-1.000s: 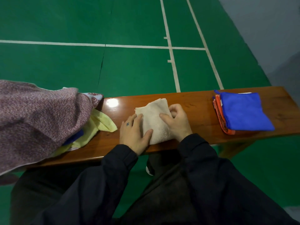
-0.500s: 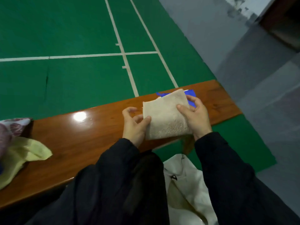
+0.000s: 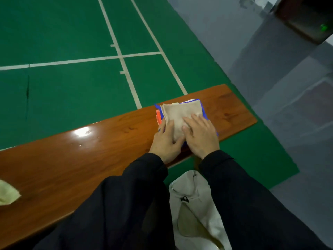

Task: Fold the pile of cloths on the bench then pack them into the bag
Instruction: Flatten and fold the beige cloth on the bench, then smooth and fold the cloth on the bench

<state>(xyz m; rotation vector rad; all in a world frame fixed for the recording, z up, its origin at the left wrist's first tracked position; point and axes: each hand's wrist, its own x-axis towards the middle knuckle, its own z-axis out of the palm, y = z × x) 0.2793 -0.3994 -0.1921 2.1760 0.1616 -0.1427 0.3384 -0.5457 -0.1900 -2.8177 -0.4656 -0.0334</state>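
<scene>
**Hands flat on beige cloth atop the folded stack**

Beige cloth [image 3: 181,112], folded into a rough square, lies on top of a blue cloth [image 3: 204,112] near the right end of the wooden bench [image 3: 90,156]. An orange cloth [image 3: 158,117] shows as a thin edge at the left side of the stack, under the blue one. Both hands rest on the beige cloth's near part with fingers straight and close together: the left hand [image 3: 164,141] covers its near-left corner, the right hand [image 3: 200,136] lies across its near-right part. Dark sleeves reach in from below. A white bag [image 3: 194,210] sits on the green floor [image 3: 72,33] between the arms, below the bench's near edge. A yellow cloth [image 3: 7,193] lies well apart at the left edge of view.
</scene>
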